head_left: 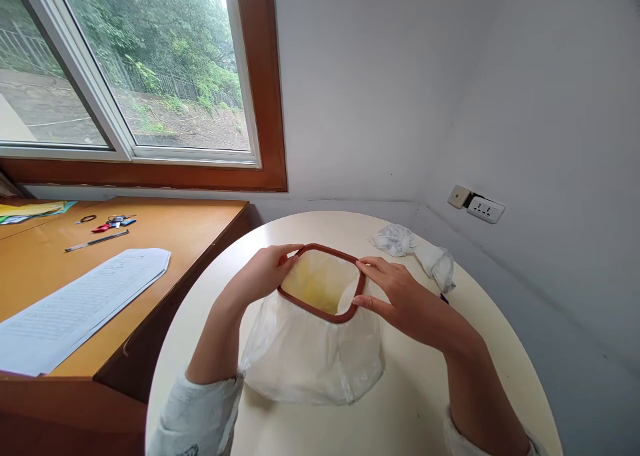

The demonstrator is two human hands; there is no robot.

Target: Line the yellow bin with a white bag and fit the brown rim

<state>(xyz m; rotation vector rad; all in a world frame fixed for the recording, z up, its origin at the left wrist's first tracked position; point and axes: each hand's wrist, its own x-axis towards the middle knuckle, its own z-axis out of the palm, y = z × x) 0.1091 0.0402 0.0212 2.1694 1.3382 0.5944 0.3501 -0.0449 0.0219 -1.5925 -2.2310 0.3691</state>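
Ring [311, 309] sits on top of bag [305, 369], on counter [425, 396], between left hand [260, 275] and right hand [395, 293]. Ring's long way runs hand to hand. Left pinches its left side; right grips right side. Neither nearer: both touch.

I hold a reddish-brown, rounded-rectangular rim [338, 319] that looks like smooth plastic with a faint sheen. Below it, the whitish, translucent bag [313, 363] is thin, wrinkled plastic film with shiny creases. The round cream tabletop [415, 389] looks smooth and softly glossy; the orange-brown desk [195, 226] resembles varnished wood. The white printed sheets [87, 309] look like smooth, matt paper.
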